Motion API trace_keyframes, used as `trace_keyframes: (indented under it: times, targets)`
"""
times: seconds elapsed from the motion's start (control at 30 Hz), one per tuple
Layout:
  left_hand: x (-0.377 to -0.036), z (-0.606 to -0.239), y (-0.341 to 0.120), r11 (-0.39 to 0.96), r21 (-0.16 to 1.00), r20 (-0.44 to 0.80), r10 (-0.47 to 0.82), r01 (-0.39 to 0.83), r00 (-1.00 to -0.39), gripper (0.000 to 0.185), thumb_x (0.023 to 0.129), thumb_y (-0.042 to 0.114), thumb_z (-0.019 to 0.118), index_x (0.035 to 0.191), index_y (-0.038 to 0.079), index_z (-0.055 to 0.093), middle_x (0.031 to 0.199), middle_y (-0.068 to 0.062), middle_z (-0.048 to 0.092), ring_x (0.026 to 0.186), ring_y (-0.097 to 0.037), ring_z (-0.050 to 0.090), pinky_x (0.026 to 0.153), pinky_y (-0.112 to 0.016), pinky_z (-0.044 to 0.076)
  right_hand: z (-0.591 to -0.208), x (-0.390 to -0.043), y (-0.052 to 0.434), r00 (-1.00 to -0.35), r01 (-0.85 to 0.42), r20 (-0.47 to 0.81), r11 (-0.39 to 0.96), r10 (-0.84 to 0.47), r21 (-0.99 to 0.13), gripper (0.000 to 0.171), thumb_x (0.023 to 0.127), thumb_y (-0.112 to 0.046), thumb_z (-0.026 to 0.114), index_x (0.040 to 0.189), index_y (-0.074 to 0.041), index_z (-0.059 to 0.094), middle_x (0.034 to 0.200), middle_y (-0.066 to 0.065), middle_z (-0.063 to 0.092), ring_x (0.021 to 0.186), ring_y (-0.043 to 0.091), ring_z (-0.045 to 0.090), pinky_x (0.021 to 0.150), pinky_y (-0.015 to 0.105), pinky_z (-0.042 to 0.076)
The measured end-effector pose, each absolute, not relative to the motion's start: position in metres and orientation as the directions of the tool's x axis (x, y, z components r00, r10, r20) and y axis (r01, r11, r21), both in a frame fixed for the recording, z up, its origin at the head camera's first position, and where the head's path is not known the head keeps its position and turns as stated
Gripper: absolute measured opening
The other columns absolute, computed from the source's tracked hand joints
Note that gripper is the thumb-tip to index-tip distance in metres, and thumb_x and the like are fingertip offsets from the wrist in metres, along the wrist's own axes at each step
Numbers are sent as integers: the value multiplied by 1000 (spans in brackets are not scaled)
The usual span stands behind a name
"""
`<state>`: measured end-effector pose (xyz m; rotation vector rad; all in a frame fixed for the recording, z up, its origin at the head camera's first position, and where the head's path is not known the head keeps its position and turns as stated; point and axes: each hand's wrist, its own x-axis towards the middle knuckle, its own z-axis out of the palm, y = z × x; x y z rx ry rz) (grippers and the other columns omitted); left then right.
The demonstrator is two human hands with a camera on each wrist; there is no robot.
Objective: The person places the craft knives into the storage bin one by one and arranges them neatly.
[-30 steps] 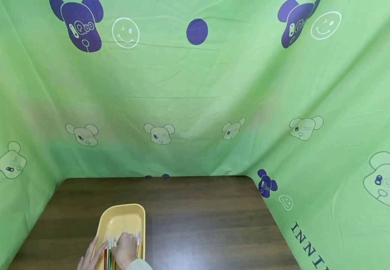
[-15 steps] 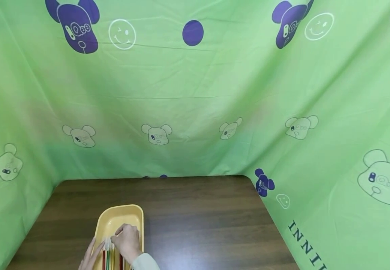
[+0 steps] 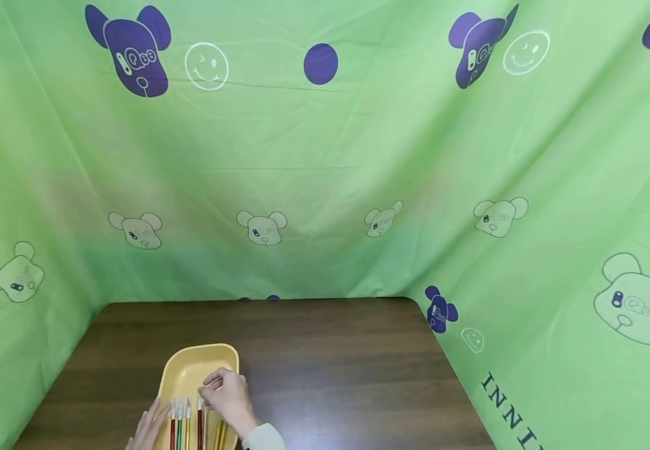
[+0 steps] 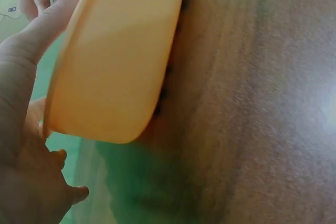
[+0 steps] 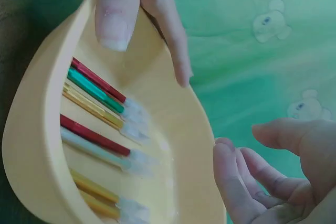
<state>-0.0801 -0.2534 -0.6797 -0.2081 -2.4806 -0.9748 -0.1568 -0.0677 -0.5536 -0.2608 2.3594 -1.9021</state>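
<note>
A yellow tray (image 3: 190, 364) holds several slim sticks with white tips, probably paintbrushes. They lie side by side: a red brush (image 5: 100, 81), a green brush (image 5: 94, 88) and a gold brush (image 5: 92, 107), then a dark red brush (image 5: 94, 135) and a pale brush (image 5: 92, 148), then two gold ones at the right. Along the tray's left rim rests my left hand (image 3: 146, 428), its fingers straight, one reaching over the inside. Above the tray's right part hovers my right hand (image 3: 230, 399); thumb and fingertips are apart, holding nothing, in the right wrist view.
The brown wooden table (image 3: 347, 375) extends right of and behind the tray. Green patterned cloth (image 3: 325, 162) hangs around its back and sides.
My right hand has risen off the brushes and shifted right, uncovering the dark red and pale ones. My left hand stays at the tray's left rim.
</note>
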Motion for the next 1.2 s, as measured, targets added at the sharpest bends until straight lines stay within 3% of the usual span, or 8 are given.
trace_keyframes:
  times: [0.17, 0.27, 0.37, 0.47, 0.6, 0.8, 0.97, 1.2]
  targets:
    - [-84, -673, -252, 744, 616, 472, -86, 258, -878, 108, 62, 25, 94, 157, 21, 41, 161, 44, 6, 121, -70, 45, 75, -95, 29, -551, -163, -57, -976, -139, 97, 219, -194, -966, 4, 86, -4, 77, 87, -2, 73, 72, -4, 70, 58, 18, 72, 52, 22, 54]
    - [-86, -665, -249, 751, 638, 403, -138, 170, -904, 100, 69, 31, 94, 151, 9, 43, 170, 11, 29, 125, -66, 44, 80, -94, 30, -548, -167, -48, -971, -197, 149, 270, -190, -943, 10, 86, -12, 78, 91, -4, 75, 76, -4, 72, 61, 5, 67, 58, 19, 51]
    - [-90, -652, -249, 743, 664, 292, -159, 81, -943, 90, 82, 37, 87, 152, 4, 40, 154, -27, 45, 132, -64, 41, 88, -91, 29, -544, -171, -38, -961, -242, 185, 297, -205, -924, 19, 87, -17, 79, 98, -3, 75, 85, 0, 74, 69, 3, 65, 67, 20, 52]
    - [-96, -638, -254, 728, 684, 223, -139, 53, -965, 79, 91, 35, 79, 148, -5, 42, 146, -40, 47, 131, -67, 42, 91, -88, 32, -540, -175, -26, -949, -283, 213, 328, -234, -901, 28, 90, -21, 79, 109, 0, 74, 96, 6, 74, 79, 8, 69, 73, 24, 54]
    - [-103, -617, -256, 734, 677, 170, -99, 43, -980, 71, 97, 32, 72, 146, -11, 46, 143, -44, 49, 125, -66, 50, 94, -79, 42, -539, -178, -9, -946, -324, 266, 461, -186, -826, 35, 90, -31, 80, 115, -8, 74, 103, 5, 74, 89, 14, 71, 80, 32, 54]
    - [-113, -592, -252, 749, 659, 11, -104, -71, -995, 72, 103, 41, 64, 151, -9, 44, 145, -40, 51, 123, -62, 56, 94, -69, 50, -541, -181, 20, -925, -351, 362, 621, -115, -701, 48, 88, -45, 80, 125, -15, 74, 120, 4, 74, 108, 28, 70, 90, 46, 54]
    - [-115, -589, -246, 809, 587, 152, -71, 32, -986, 63, 103, 37, 65, 147, -6, 52, 144, -39, 52, 131, -64, 47, 98, -80, 39, -537, -188, 53, -903, -409, 383, 655, -193, -635, 60, 92, -49, 74, 139, -11, 67, 144, 14, 64, 132, 37, 59, 114, 61, 38]
    - [-113, -587, -236, 848, 531, 170, -93, 12, -981, 69, 101, 53, 63, 151, 6, 53, 161, -32, 34, 144, -59, 27, 104, -86, 18, -541, -191, 87, -866, -470, 438, 691, -241, -549, 58, 96, -48, 71, 142, -14, 66, 149, 16, 60, 137, 36, 55, 119, 66, 28]
